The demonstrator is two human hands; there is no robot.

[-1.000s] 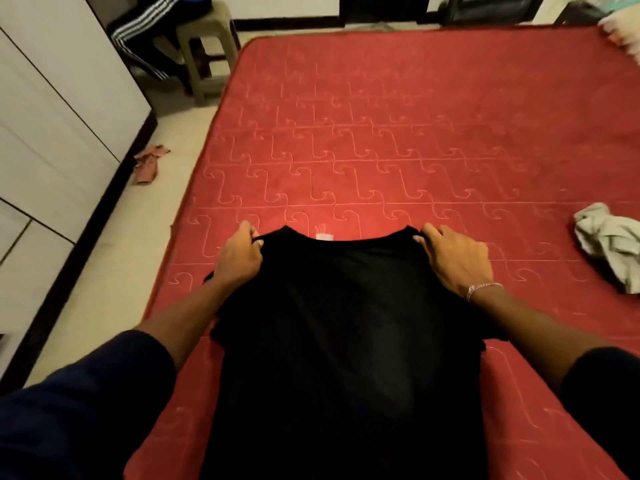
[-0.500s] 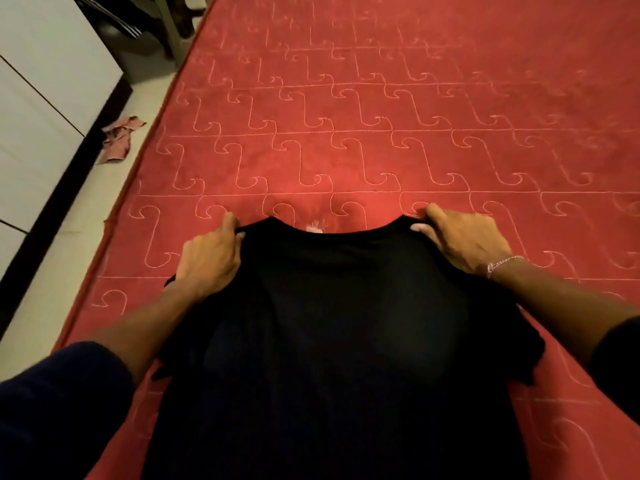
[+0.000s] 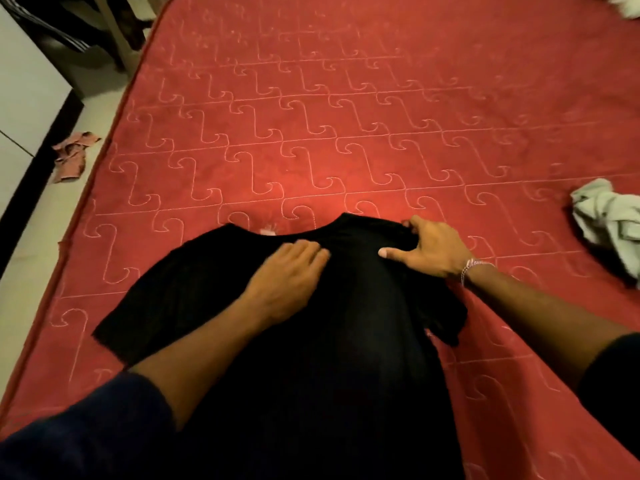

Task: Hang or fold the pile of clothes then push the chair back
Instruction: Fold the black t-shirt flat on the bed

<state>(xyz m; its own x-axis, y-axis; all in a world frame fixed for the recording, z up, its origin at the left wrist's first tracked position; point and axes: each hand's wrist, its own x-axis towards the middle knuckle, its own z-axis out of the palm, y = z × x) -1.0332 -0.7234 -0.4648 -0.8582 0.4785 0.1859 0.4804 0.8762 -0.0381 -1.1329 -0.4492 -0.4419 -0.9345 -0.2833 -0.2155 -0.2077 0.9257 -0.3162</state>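
Note:
A black T-shirt (image 3: 311,341) lies spread flat on the red mattress (image 3: 346,116), collar away from me, with its left sleeve laid out to the side. My left hand (image 3: 287,275) rests flat on the shirt just below the collar, fingers straight. At the shirt's right shoulder my right hand (image 3: 433,247) presses down, fingers spread along the shoulder edge and thumb pointing left. The lower part of the shirt runs out of view under my arms. A leg of the beige chair (image 3: 112,29) shows at the top left, beyond the mattress corner.
A crumpled pale grey-green garment (image 3: 609,216) lies on the mattress at the right edge. A bit of white cloth (image 3: 627,5) shows at the top right. On the floor to the left lie a pink rag (image 3: 71,155) and the white wardrobe front (image 3: 24,88).
My left hand let go of the left shoulder and moved to the middle of the shirt. The shirt now lies flat, its left sleeve spread out. The right hand stays at the right shoulder.

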